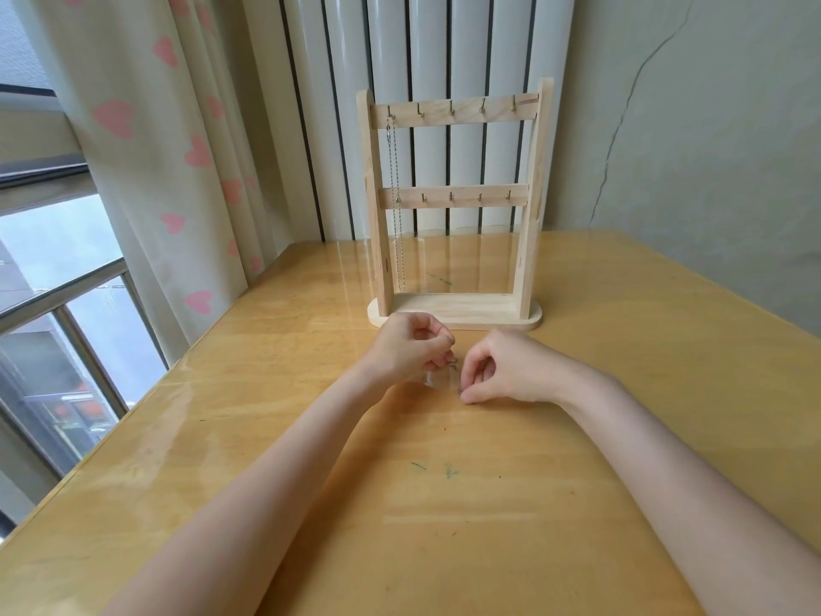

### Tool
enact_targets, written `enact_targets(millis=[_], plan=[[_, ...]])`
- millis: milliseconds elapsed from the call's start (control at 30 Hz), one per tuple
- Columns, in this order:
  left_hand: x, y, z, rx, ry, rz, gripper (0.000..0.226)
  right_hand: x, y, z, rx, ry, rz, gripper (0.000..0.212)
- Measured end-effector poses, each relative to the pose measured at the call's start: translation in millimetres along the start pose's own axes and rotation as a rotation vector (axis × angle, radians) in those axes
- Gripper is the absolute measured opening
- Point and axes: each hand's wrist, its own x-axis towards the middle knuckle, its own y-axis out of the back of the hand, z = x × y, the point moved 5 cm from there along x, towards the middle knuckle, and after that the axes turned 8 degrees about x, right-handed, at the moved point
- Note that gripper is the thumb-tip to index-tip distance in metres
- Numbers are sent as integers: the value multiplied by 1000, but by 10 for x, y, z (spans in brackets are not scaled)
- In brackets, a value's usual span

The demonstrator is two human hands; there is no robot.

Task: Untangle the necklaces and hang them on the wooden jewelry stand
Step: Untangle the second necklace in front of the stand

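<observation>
A wooden jewelry stand (453,202) with two hooked bars stands upright at the far middle of the table. One silver chain necklace (396,202) hangs from the leftmost top hook. Just in front of the stand's base, my left hand (411,346) and my right hand (502,369) sit close together with curled fingers. Between them lies a thin chain necklace (456,371), mostly hidden. My left fingertips pinch its upper end and my right fingertips pinch its lower end against the table.
The glossy wooden table (444,504) carries a few small pen marks. A heart-patterned curtain (177,171) and a window lie to the left, white radiator pipes (435,46) behind the stand, and a wall on the right.
</observation>
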Motion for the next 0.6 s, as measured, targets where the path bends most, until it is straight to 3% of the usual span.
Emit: enact_targets(millis=[167, 300, 400, 600], plan=[[-12, -32, 13, 9, -22, -55, 15, 14, -29, -47, -63, 41, 84, 4], [-11, -51, 30, 39, -66, -107, 14, 19, 106, 42, 344, -39, 255, 8], [-19, -59, 72, 39, -125, -137, 21, 2, 133, 58, 690, -59, 280, 3], [-17, -25, 75, -89, -129, -124, 14, -4, 165, 90, 837, -34, 353, 12]])
